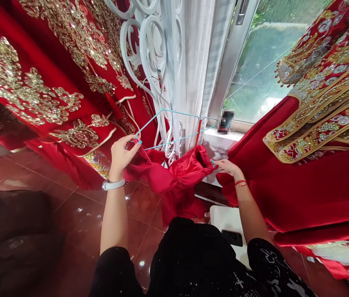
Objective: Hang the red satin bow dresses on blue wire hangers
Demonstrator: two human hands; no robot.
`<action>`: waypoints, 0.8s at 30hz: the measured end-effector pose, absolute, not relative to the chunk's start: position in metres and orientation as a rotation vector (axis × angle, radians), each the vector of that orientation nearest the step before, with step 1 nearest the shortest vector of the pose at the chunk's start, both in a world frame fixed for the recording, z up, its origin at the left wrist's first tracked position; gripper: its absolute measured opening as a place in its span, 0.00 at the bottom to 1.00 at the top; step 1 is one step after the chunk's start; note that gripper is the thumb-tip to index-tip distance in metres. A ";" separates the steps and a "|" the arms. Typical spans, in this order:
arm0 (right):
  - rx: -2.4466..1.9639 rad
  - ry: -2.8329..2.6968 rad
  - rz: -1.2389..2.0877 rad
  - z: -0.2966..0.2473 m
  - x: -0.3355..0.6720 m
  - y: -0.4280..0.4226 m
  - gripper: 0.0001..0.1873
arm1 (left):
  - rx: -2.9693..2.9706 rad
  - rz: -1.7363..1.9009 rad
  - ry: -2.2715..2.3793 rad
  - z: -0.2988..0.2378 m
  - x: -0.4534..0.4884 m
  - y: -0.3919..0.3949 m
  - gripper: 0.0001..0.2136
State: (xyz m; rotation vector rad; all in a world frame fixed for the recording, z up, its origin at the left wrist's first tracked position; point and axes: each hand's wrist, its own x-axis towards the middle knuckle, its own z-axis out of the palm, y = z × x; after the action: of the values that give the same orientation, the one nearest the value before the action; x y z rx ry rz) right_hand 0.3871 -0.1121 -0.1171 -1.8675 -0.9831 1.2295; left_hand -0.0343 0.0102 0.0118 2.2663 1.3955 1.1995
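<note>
A red satin dress (189,167) hangs in front of me from a light-blue wire hanger (179,112). One red strap (198,133) loops over the hanger's right part. At the hanger's left end, my left hand (123,152) pinches the dress's other strap, fingers closed close to the wire. My right hand (227,167) is closed on the dress's upper edge at the right, below the hanger. The hanger's hook sits by the white scrollwork of a metal stand (156,53); what exactly it hooks onto is hard to make out.
Red gowns with gold embroidery (35,95) hang at the left. A heavily beaded red garment (313,123) hangs at the right. Behind are a white curtain (193,62) and a window (264,62). A phone (232,238) lies on a white seat (220,212). Dark sheer fabric (13,231) is at lower left.
</note>
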 end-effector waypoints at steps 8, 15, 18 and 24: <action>-1.023 -0.727 0.587 -0.077 0.396 -0.106 0.14 | 2.215 1.303 1.385 0.006 -0.036 0.022 0.11; -1.104 -1.127 0.438 0.003 0.385 -0.062 0.16 | 2.193 1.276 1.336 0.005 -0.037 0.029 0.11; -1.175 -1.388 0.522 0.032 0.374 -0.047 0.14 | 2.187 1.248 1.320 0.004 -0.034 0.027 0.11; -1.350 -1.690 0.346 0.046 0.363 -0.041 0.08 | 2.176 1.263 1.329 0.001 -0.034 0.021 0.12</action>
State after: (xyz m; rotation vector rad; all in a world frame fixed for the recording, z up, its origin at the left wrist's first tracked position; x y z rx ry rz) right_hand 0.3625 -0.0410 0.0464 -1.3501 -1.6901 0.3459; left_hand -0.0339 0.0208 0.0005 2.1759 1.3294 1.2632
